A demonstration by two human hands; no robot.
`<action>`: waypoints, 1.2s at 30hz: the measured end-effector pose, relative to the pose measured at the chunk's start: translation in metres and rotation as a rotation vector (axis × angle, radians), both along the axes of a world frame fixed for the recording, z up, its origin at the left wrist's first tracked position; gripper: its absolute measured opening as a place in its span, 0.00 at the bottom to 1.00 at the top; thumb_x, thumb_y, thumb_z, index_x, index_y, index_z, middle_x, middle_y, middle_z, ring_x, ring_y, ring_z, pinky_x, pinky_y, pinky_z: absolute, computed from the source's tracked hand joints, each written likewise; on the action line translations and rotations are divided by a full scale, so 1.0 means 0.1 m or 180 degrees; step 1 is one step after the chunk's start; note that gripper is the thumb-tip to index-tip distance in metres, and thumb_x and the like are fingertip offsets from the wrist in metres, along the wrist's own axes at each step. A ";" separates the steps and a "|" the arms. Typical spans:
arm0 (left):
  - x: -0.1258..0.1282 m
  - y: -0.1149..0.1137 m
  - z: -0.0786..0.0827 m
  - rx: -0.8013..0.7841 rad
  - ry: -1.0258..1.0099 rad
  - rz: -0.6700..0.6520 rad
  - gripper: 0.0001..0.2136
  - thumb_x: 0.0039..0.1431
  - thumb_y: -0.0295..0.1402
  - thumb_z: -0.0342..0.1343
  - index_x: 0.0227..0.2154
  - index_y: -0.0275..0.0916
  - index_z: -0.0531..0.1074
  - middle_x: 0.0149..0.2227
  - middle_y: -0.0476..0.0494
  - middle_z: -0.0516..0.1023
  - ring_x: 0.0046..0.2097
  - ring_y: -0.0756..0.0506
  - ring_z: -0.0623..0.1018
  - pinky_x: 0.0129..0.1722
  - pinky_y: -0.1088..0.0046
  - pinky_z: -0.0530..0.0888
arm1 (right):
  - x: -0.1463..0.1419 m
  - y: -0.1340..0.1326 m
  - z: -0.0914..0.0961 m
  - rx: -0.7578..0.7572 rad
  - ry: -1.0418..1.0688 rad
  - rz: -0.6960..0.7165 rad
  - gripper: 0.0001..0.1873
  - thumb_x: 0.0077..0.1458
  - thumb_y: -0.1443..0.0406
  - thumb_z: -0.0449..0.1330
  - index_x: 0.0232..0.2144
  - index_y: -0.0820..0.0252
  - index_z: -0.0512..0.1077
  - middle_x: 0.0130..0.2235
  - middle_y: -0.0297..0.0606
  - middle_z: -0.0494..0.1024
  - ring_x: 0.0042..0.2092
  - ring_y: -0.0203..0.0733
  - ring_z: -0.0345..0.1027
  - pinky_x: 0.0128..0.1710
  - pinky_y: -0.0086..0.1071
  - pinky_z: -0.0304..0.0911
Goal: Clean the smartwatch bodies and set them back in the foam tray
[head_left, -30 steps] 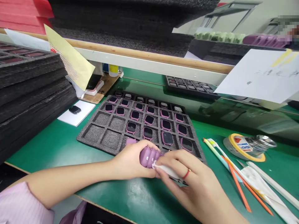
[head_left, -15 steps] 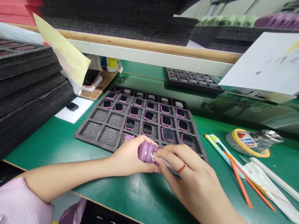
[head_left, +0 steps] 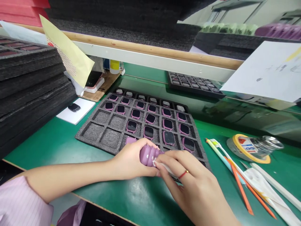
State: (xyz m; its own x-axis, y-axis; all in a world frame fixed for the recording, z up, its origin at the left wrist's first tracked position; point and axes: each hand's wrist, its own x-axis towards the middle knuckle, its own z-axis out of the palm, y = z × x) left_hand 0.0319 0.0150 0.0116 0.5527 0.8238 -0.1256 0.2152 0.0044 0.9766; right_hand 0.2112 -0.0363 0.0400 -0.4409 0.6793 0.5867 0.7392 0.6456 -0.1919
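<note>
My left hand (head_left: 128,161) is closed around a row of purple watch cases (head_left: 146,156) with rounded sides, held just above the front of a black foam tray (head_left: 111,138). Pinched in my right hand (head_left: 195,180) is a thin white wipe (head_left: 167,169), its tip touching the cases. Fingers hide part of both. Purple-framed watches with dark screens, such as one watch (head_left: 168,137), fill many tray pockets. Another purple piece (head_left: 130,140) sits in a pocket right behind my left hand.
Foam trays (head_left: 35,84) are stacked at the left, beside a white pad with a black watch (head_left: 74,107). To the right lie yellow tape on a glass bottle (head_left: 246,149), a toothbrush, orange sticks (head_left: 242,190) and a white cloth (head_left: 261,185). A wooden-edged shelf (head_left: 150,50) crosses overhead.
The whole view has shifted slightly, so the tray and shelf appear a little lower. Both hands keep their grips, with the white tip still against the purple cases.
</note>
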 end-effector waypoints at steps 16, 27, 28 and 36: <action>-0.01 -0.01 -0.05 0.0077 -0.0115 -0.0157 0.24 0.44 0.34 0.71 0.45 0.41 0.71 0.42 0.46 0.80 0.41 0.44 0.79 0.40 0.69 0.73 | -0.20 0.00 -0.03 0.0167 0.0082 0.0184 0.07 0.62 0.75 0.57 0.42 0.63 0.71 0.38 0.44 0.77 0.37 0.42 0.71 0.36 0.35 0.71; 0.00 0.03 -0.11 0.0304 -0.0099 -0.0069 0.23 0.46 0.34 0.69 0.46 0.40 0.70 0.50 0.43 0.79 0.51 0.40 0.77 0.54 0.62 0.72 | -0.21 -0.01 -0.06 0.0023 0.0221 0.0240 0.08 0.62 0.75 0.58 0.42 0.61 0.70 0.36 0.42 0.76 0.36 0.41 0.70 0.34 0.34 0.70; 0.01 0.03 -0.11 0.0306 -0.0069 -0.0048 0.23 0.45 0.33 0.69 0.45 0.40 0.70 0.49 0.43 0.79 0.51 0.40 0.77 0.53 0.62 0.72 | -0.21 0.01 -0.06 0.0013 0.0228 0.0241 0.08 0.62 0.75 0.58 0.42 0.61 0.70 0.36 0.42 0.76 0.36 0.41 0.70 0.34 0.34 0.70; 0.01 0.00 -0.09 0.0231 -0.0126 -0.0093 0.23 0.44 0.35 0.69 0.45 0.40 0.70 0.43 0.45 0.79 0.43 0.43 0.78 0.42 0.68 0.74 | -0.22 -0.01 -0.06 0.0182 0.0088 0.0125 0.09 0.61 0.74 0.59 0.43 0.60 0.70 0.37 0.43 0.76 0.37 0.43 0.70 0.36 0.36 0.70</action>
State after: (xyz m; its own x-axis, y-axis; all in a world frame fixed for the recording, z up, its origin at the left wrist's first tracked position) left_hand 0.0329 0.0153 0.0024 0.5799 0.8135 -0.0436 0.1754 -0.0724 0.9818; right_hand 0.1896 -0.0375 0.0344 -0.4496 0.6268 0.6364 0.7080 0.6845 -0.1739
